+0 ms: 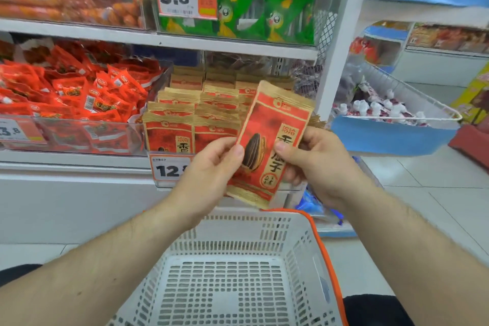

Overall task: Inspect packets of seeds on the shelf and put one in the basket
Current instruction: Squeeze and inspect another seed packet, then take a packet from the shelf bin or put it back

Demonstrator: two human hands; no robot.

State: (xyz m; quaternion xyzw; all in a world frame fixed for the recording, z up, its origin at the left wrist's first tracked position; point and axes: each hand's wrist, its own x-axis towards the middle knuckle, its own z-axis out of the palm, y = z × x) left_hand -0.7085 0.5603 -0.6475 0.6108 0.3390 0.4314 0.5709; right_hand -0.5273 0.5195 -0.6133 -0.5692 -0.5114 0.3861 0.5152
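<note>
Red-and-kraft seed packet (267,145) pinched by left hand (211,167) and right hand (315,161) — tilted toward 1 o'clock, above white basket (238,227), shelf packets (185,119) at 10 o'clock.

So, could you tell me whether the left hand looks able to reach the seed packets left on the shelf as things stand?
Probably not at once: the left hand and right hand both pinch the held packet. The shelf packets stand just behind, unblocked, once it lets go.
</note>
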